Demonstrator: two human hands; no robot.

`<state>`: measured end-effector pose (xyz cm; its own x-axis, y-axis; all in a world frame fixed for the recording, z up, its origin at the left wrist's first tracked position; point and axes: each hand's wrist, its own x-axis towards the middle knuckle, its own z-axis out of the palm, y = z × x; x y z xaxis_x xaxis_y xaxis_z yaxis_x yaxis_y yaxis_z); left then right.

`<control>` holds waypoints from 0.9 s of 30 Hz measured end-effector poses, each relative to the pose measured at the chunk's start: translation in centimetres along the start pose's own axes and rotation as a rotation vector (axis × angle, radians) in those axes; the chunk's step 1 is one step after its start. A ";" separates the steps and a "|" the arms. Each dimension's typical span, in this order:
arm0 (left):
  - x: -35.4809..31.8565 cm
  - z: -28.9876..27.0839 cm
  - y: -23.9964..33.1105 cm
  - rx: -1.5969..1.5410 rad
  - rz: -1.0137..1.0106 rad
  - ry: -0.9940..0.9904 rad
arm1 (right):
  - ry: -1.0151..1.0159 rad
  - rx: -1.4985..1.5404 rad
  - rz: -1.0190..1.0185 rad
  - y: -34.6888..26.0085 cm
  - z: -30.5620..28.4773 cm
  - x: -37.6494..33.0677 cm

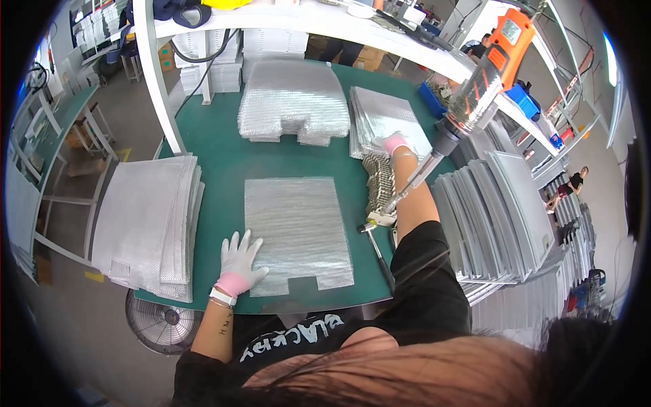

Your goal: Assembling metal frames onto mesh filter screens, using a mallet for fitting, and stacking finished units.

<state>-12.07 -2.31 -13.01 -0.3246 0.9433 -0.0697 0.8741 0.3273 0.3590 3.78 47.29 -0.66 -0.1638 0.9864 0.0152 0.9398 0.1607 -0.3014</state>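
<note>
A silver mesh sheet (295, 230) with a notch in its near edge lies flat on the green tabletop (220, 169). My left hand (239, 266), in a white glove with a pink cuff, rests open with spread fingers on its near left edge. My right arm stretches far across the table. My right hand (395, 142), gloved too, is at the near right part of a stack of pale flat sheets (383, 112); its fingers blend into the sheets and cannot be made out. Below it stands a row of small metal parts (378, 183). A hammer (377, 251) lies near the right forearm.
An orange power screwdriver (475, 88) hangs above my right arm. A mesh stack (291, 98) sits at the back and another pile (146, 224) at the left edge. Upright panels (488, 210) stand at right. A white post (156, 81) rises at back left; a fan (166, 319) is below.
</note>
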 end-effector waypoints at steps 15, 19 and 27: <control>0.2 0.7 -0.8 0.052 -0.003 -0.035 | 0.412 0.135 -0.157 4.4 -1.5 -5.5; 0.2 0.7 -0.7 0.062 -0.022 -0.057 | -0.010 -0.230 -0.207 6.1 -1.2 -3.9; 1.3 -0.3 0.1 0.067 0.031 -0.078 | 0.466 0.353 -0.080 10.8 -1.6 1.4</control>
<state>-12.51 -1.03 -12.78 -0.2705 0.9535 -0.1330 0.9064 0.2988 0.2987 14.23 50.46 -2.37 -0.0061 0.8958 0.4444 0.7601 0.2929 -0.5800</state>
